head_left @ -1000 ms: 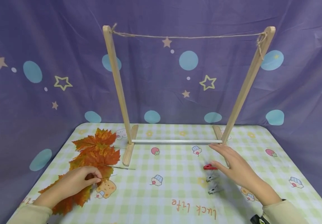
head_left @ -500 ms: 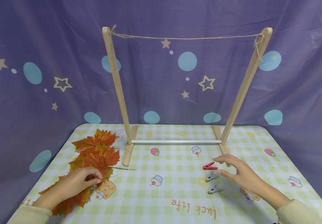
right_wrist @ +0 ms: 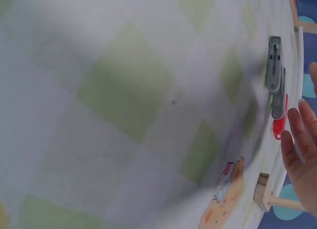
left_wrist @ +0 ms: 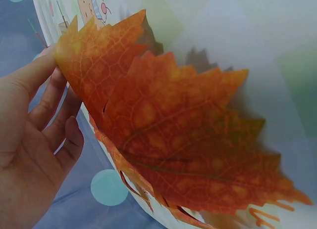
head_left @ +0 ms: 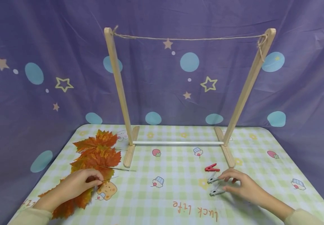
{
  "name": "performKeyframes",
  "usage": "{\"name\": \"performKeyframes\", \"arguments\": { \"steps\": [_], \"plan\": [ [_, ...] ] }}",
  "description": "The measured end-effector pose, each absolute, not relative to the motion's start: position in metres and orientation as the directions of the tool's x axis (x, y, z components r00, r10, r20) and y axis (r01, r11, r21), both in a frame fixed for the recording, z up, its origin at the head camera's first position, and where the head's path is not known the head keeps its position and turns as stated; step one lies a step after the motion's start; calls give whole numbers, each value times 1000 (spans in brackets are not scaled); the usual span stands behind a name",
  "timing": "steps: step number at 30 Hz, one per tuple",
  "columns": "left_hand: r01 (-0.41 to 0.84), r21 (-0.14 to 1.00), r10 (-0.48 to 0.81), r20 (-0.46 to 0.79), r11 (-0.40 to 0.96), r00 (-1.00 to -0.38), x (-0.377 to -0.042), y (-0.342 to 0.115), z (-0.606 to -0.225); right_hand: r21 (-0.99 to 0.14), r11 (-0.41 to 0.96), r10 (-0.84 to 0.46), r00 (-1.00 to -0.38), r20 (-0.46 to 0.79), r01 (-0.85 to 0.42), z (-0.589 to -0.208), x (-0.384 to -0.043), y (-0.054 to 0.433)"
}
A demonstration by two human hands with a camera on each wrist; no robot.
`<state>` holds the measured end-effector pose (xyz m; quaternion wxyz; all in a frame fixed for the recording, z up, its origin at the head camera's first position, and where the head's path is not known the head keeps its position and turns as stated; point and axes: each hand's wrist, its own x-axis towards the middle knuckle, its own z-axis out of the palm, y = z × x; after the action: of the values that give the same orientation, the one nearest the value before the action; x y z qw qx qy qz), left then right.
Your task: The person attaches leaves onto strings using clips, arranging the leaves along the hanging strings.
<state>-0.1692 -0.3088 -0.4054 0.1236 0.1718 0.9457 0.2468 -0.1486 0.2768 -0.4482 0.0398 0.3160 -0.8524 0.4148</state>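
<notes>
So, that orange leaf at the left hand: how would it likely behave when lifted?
The leaf is probably light for its size, since it looks sheet-thin. The lobes will likely flex easily, as they narrow to thin points. The slender stem may stay stiffer: it juts out nearly straight.

Leaves (head_left: 95,157) on tbl (head_left: 139,200) L, clips (head_left: 211,180) R, frame (head_left: 118,84) behind clips

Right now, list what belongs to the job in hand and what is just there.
Likely the job's:
orange leaves, one in the left hand
grey clips by the right hand
red clip
wooden frame
string

Likely just there:
checked tablecloth
purple backdrop
</notes>
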Motion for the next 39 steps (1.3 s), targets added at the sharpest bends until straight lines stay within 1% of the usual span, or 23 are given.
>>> {"name": "performKeyframes", "arguments": {
  "steps": [7, 12, 16, 21, 24, 31, 39],
  "plan": [
    [259, 512, 385, -155, 819, -910, -170, -308, -407, -689, 475, -521, -806, 281, -548, -458, -148, 278],
    [258, 530, 396, -164, 808, -903, -170, -307, -409, -722, 476, -529, -819, 221, -502, -463, -147, 276],
    [246, 535, 391, -174, 808, -904, -170, -306, -410, -737, 461, -547, -812, 204, -495, -465, -145, 274],
    [250, 538, 393, -169, 805, -904, -170, -304, -410, -733, 490, -543, -823, 168, -473, -467, -147, 275],
    [263, 535, 398, -153, 803, -904, -171, -304, -411, -713, 507, -541, -822, 174, -485, -468, -148, 275],
    [303, 542, 429, -119, 784, -896, -172, -303, -411, -675, 522, -551, -811, 199, -521, -463, -148, 272],
    [323, 521, 423, -82, 790, -902, -172, -298, -407, -693, 583, -510, -855, 95, -424, -447, -150, 272]
  ]
}}
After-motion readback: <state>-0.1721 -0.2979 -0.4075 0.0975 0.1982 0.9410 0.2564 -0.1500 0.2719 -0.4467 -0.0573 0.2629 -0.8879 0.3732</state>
